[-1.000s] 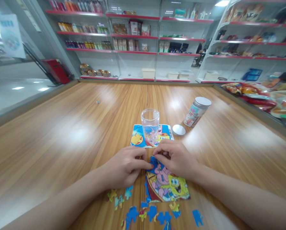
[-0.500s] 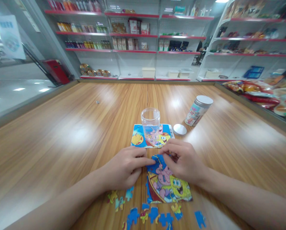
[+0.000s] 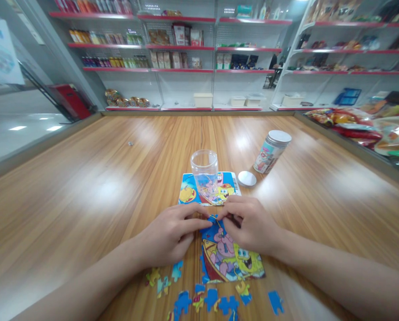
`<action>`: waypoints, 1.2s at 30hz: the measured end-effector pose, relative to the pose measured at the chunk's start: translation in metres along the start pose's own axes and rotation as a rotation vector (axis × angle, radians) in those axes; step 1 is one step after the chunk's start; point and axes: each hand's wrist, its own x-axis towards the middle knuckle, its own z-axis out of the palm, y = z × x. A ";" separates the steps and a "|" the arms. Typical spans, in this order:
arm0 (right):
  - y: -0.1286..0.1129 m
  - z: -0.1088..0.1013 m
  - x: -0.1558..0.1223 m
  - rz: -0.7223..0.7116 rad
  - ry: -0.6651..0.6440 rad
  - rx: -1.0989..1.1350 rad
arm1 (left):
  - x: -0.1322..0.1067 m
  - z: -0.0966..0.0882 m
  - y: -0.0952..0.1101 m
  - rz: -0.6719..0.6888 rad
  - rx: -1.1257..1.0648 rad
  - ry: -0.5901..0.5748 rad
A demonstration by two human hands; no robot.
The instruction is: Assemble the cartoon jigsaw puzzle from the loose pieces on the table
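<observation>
Main risk: joined pieces popping apart at the top of the jigsaw section (image 3: pixel 224 254). Likely cause would be the left hand (image 3: pixel 174 232) and right hand (image 3: pixel 249 225) pushing unevenly, since both are working at that same small corner. Second risk: the whole section skating on the smooth worktop (image 3: pixel 95 187), with nothing visibly bracing its near edge. Also, loose pieces (image 3: pixel 162 285) are lying just below the left hand, so a dropping wrist could be scattering them. Minor one: the right knuckles are sitting close to the picture sheet (image 3: pixel 186 194), and the clear jar (image 3: pixel 204 159) is standing on it, so a bump could be tipping the jar.

Position: the jigsaw section is lying flat on the worktop, between the hands and toward the person, its far end right at the fingers. Left index is reaching over the upper left corner and appearing to touch it; the other left fingers are curling loosely, thumb well apart from the index. Right thumb and index are bending in close together at the upper right edge, only a narrow gap showing; the right hand is covering part of that side. Whether either set of fingers is pinching a piece, cannot tell, tips being partly hidden. More loose pieces are lying below the section, apart from both hands.
</observation>
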 end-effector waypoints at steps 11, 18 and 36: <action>0.002 0.002 0.000 -0.009 0.000 -0.001 | -0.001 0.002 0.000 -0.016 0.040 0.007; 0.002 0.003 0.000 0.008 -0.013 -0.024 | -0.001 0.001 0.000 -0.035 0.016 0.008; 0.000 0.001 0.000 0.008 -0.020 -0.057 | 0.001 -0.001 0.001 -0.049 0.060 -0.036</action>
